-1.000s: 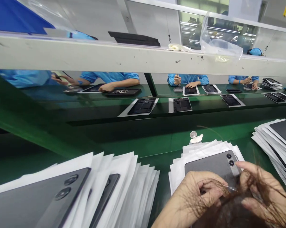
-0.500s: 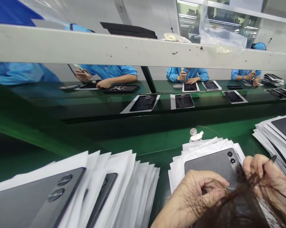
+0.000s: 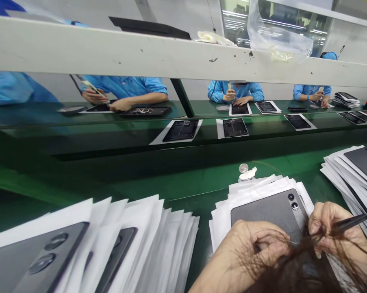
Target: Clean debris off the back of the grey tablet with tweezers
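Observation:
A grey tablet back cover [image 3: 267,211] with two camera lenses lies face down on a stack of white sheets [image 3: 222,219] in front of me. My left hand [image 3: 247,252] rests curled on its near edge, fingers pinched together on something thin I cannot make out. My right hand [image 3: 338,236] is closed round a thin black pen-like tool [image 3: 349,223] at the cover's right edge. Strands of my hair hang across both hands.
Fanned stacks of covers on white sheets lie at the left [image 3: 110,244] and at the right [image 3: 354,175]. A small round white cap [image 3: 246,171] sits behind the middle stack. Beyond a conveyor [image 3: 110,138] carrying dark tablets, several people in blue work under a white shelf rail [image 3: 171,57].
My right hand has lifted off the cover's corner and closed round the black tool, which now sticks out to the right. The left hand stays put. The view has tilted slightly.

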Demonstrator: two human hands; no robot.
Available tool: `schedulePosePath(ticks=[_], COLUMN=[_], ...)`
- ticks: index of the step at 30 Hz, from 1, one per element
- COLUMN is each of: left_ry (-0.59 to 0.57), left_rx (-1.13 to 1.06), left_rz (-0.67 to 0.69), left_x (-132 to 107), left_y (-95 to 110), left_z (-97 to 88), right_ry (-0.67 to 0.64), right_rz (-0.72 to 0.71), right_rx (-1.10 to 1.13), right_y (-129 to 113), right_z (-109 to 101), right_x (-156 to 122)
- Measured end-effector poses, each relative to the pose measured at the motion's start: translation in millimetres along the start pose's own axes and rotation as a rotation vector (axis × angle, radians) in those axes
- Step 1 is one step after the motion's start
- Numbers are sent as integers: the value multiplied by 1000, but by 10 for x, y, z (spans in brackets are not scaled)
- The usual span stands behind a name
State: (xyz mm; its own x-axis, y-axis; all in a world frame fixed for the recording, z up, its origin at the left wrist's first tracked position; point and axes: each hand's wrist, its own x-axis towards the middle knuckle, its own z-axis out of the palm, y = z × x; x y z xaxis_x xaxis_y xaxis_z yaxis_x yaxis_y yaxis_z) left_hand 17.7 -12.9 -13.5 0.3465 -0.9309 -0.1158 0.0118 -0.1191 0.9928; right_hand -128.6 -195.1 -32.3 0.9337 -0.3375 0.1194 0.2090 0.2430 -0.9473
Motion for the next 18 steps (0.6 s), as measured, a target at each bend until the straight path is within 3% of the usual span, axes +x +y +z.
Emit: schedulePosePath(ticks=[7, 18], left_ry=[-6, -30], left_rx=[17, -17], left_rz=[-3, -6], left_x=[1, -3], left_y=[105, -2], left_z=[30, 3], right_ry=[-10, 7], right_rz=[-13, -14], right_rx=[-4, 19], right_y=[54, 30], right_z=[-27, -7], right_x=[11, 2])
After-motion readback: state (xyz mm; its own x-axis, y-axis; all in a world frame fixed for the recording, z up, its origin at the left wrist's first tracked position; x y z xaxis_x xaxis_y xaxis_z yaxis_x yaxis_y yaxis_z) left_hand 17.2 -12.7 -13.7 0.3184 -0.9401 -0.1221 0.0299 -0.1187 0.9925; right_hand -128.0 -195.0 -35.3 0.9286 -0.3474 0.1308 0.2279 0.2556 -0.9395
